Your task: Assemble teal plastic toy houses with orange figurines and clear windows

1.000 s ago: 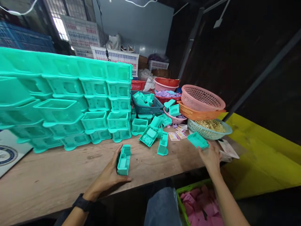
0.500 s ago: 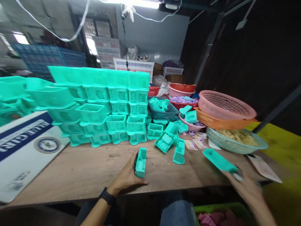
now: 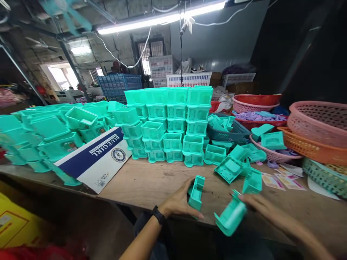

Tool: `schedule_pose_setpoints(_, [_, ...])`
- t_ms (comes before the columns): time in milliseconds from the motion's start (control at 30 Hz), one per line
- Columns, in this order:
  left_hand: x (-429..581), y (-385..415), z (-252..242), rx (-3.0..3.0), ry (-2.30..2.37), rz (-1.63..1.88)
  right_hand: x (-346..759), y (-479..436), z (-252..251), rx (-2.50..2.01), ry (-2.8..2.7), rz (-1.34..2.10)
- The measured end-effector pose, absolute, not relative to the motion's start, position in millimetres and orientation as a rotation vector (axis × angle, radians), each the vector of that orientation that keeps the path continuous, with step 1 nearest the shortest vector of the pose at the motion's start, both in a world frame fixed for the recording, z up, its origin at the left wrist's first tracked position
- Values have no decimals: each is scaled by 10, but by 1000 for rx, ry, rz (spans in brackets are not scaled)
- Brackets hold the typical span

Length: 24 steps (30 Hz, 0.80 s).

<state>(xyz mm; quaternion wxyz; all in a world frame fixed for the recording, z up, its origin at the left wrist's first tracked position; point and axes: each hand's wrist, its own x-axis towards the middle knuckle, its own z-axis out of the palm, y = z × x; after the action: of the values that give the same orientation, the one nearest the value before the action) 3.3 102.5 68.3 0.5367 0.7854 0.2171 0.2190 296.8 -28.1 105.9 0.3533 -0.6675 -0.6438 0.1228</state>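
Note:
My left hand (image 3: 179, 202) is wrapped round a small teal plastic box part (image 3: 196, 192) standing on edge at the near side of the wooden table (image 3: 151, 180). My right hand (image 3: 260, 207) grips a second teal plastic part (image 3: 231, 216) and holds it low over the table's front edge, just right of the first part. The two pieces are close together but apart. A black watch (image 3: 158, 215) sits on my left wrist.
Stacked teal boxes (image 3: 173, 122) form a wall across the back of the table, with loose teal parts (image 3: 235, 162) to their right. A Blue Girl carton (image 3: 99, 159) lies flat at the left. Baskets (image 3: 314, 126) crowd the right side, and paper labels (image 3: 282, 178) lie near them.
My right hand has brought its teal part leftward and down, near the part in my left hand. The view has swung left, showing more stacked boxes and the carton.

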Motion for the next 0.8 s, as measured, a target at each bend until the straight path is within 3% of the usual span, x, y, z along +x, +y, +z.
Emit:
schedule_pose_setpoints(100, [-30,986,695,1896,518,511,2723,-78,1121,-1710,-1627,612])
schedule_pose_setpoints(400, [30,928,538,1909,485,592,2437,-438,561,-1661,-1532,735])
schedule_pose_setpoints(800, [55,858,602,1919,515,650,2457,-128,630,-1698,-1926,817])
